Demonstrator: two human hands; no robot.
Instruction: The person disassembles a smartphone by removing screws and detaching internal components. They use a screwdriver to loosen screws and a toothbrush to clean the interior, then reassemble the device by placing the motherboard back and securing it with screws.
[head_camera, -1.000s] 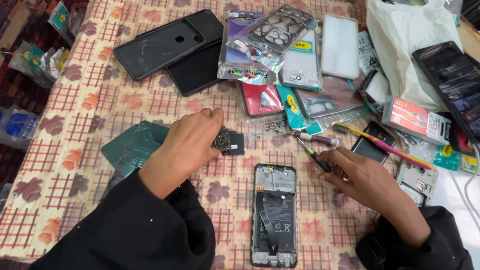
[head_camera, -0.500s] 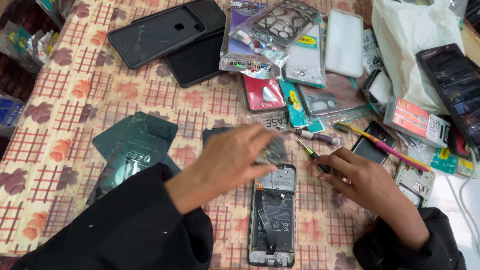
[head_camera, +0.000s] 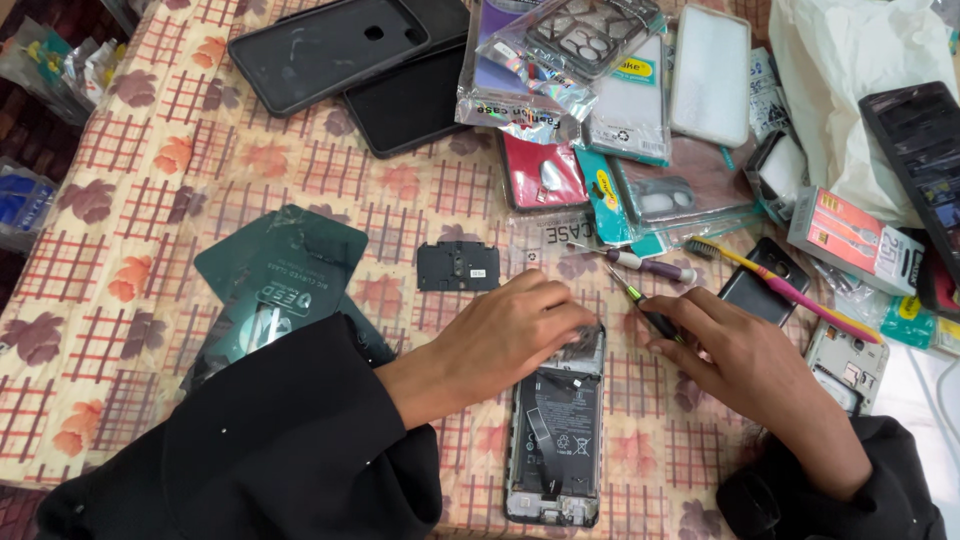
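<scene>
Head view, centre of table: an opened black smartphone (head_camera: 556, 430) lies face down on the floral checked tablecloth (head_camera: 150, 190), its back cover off, battery and inner frame exposed.
Left hand (head_camera: 505, 335): rests palm down over the top end of the phone, fingers curled onto the upper section near the camera; whether anything is pinched beneath them cannot be told.
Right hand (head_camera: 745, 365): closed in a pen-like grip around a slim black-handled screwdriver (head_camera: 640, 305), tip pointing up and left, just beside the phone's upper right corner.
Removed part: a small black rectangular inner cover plate (head_camera: 457, 266) lies apart on the cloth, up and left of the phone.
Progress, as judged: back cover and one inner plate appear already off; battery and lower section are still in place, so the teardown seems at an early-to-middle stage.
Surroundings: two black rear covers (head_camera: 340, 50), packaged phone cases (head_camera: 560, 60), a purple-handled screwdriver (head_camera: 650, 265), a yellow-and-pink toothbrush (head_camera: 780, 285) and dark green sleeves (head_camera: 280, 270).
</scene>
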